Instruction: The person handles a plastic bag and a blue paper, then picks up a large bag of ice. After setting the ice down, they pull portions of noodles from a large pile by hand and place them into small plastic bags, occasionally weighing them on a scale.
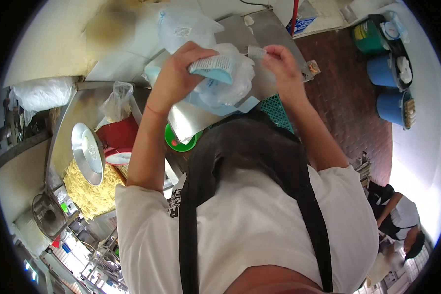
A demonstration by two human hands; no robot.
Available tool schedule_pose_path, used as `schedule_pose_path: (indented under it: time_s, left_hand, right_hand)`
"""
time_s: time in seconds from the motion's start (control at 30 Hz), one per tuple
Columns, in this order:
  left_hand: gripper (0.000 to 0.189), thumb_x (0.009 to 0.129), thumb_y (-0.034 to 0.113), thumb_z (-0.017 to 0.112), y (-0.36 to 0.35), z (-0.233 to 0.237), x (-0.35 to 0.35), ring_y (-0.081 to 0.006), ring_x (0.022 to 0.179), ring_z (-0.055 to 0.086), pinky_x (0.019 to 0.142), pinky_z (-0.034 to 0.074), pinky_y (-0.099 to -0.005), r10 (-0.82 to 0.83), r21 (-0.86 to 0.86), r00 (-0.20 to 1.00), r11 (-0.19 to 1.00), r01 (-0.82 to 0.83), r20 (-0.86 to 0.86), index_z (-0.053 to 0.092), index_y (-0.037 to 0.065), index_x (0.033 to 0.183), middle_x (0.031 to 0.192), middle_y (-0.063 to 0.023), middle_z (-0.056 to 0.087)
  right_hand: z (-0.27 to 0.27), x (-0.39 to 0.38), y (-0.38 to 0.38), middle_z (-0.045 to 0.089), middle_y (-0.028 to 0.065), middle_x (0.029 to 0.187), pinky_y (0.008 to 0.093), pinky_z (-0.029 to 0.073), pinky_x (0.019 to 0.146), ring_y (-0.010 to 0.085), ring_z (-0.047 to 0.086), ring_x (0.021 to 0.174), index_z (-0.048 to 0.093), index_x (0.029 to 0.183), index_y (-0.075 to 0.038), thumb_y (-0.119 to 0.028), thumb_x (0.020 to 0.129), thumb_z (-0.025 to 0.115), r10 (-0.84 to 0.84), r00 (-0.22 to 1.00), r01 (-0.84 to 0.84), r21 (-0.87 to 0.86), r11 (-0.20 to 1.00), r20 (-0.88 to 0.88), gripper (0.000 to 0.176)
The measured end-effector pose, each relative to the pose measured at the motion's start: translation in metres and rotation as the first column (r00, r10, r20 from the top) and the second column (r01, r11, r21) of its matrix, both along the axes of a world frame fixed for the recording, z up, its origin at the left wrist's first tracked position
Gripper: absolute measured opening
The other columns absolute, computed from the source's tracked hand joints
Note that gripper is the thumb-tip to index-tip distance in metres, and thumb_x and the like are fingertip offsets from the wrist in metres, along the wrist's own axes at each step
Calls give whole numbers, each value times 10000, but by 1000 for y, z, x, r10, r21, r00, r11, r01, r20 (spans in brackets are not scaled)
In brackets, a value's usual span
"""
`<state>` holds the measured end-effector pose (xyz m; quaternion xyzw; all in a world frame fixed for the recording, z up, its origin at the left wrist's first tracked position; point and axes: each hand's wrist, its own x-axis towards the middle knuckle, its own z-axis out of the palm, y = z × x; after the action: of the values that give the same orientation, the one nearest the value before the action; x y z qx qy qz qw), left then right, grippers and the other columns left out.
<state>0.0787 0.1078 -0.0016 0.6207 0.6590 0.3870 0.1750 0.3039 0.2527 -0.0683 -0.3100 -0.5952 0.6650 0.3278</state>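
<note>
My left hand (pixel 183 68) is closed around a light-blue plastic wrapper (pixel 215 73) with printed text, its edge curled over. Beneath the wrapper bulges a bundle of thin, clear plastic bags (pixel 237 78) with blue print. To the right, my right hand (pixel 284 68) pinches a small pale strip (pixel 256 52) between thumb and fingers, level with the top of the bundle. Behind my left hand lies another clear plastic bag (pixel 183 27) with a printed label. Under the bundle, light-blue sheeting (pixel 242 106) spreads over a metal surface (pixel 183 120).
Left of me, yellow noodles (pixel 85 188) are heaped near a metal bowl (pixel 88 154) and a red container (pixel 120 134). A green basin (pixel 179 139) sits close to my apron. Blue bins (pixel 389 108) line the wall at right. Another person (pixel 397 210) is at lower right.
</note>
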Motion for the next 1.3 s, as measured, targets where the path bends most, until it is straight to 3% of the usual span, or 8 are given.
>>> schedule_pose_path:
  time_s: [0.07, 0.17, 0.4, 0.5, 0.8, 0.9, 1.0, 1.3]
  left_hand:
    - [457, 681, -64, 714, -9, 5, 24, -338, 910, 631, 804, 506, -376, 197, -35, 977, 979, -200, -79, 686, 72, 1116, 1004, -135, 638]
    - [399, 702, -40, 692, -18, -13, 46, -351, 834, 624, 762, 504, -388, 429, 18, 903, 903, -429, -5, 677, 28, 1095, 918, -153, 625]
    - [267, 814, 32, 692, -17, -12, 50, -146, 628, 607, 508, 492, -277, 460, -44, 838, 882, -469, 293, 678, -9, 1078, 863, -79, 608]
    - [255, 832, 43, 697, -17, -16, 48, -119, 625, 595, 501, 486, -261, 450, -83, 807, 886, -456, 382, 676, -15, 1080, 867, -57, 599]
    - [263, 837, 42, 696, -24, -21, 48, -83, 635, 571, 522, 476, -238, 456, -148, 772, 886, -438, 444, 666, -16, 1092, 857, -23, 590]
    - [270, 836, 37, 690, -20, -18, 46, -77, 640, 571, 528, 485, -232, 459, -141, 766, 883, -447, 451, 659, -18, 1098, 854, -20, 594]
    - [280, 834, 40, 689, -20, -19, 47, -77, 659, 585, 537, 508, -229, 450, -145, 758, 888, -437, 472, 651, -20, 1105, 875, -21, 611]
    - [258, 855, 72, 699, -19, -25, 47, -78, 679, 598, 533, 515, -236, 487, -153, 737, 867, -475, 469, 647, -6, 1096, 862, -30, 640]
  right_hand:
    - [19, 13, 1, 634, 21, 1073, 307, 459, 908, 127, 560, 1059, 617, 1208, -66, -189, 930, 658, 46, 993, -83, -379, 922, -106, 307]
    - [29, 20, -9, 629, 32, 1153, 299, 465, 913, 133, 552, 1082, 660, 1156, -37, -208, 978, 579, 257, 965, -249, -437, 864, -41, 260]
    - [27, -6, -22, 654, 32, 1100, 308, 459, 898, 141, 582, 1026, 679, 1119, -37, -267, 958, 624, 232, 972, -216, -251, 944, 35, 287]
    - [24, -16, -17, 661, 46, 1091, 322, 465, 898, 161, 595, 1023, 675, 1120, -26, -265, 940, 644, 203, 941, -238, 100, 966, 272, 301]
    - [-6, -40, -18, 541, 176, 1335, 352, 462, 956, 250, 567, 1153, 437, 1405, 20, -392, 869, 736, 232, 955, -191, -216, 958, 186, 739]
    - [4, -36, -18, 420, 212, 1459, 379, 434, 1023, 307, 500, 1272, 263, 1504, 9, -461, 877, 719, 188, 955, -234, 194, 953, 229, 906]
    - [-59, -57, -11, 401, 237, 1468, 418, 364, 1099, 344, 426, 1349, 254, 1506, 24, -486, 905, 675, 217, 927, -216, -38, 976, 307, 894]
    - [-46, -43, -31, 281, 272, 1532, 478, 202, 1180, 421, 265, 1428, 158, 1521, 48, -518, 834, 723, 209, 947, -306, 489, 817, 244, 1054]
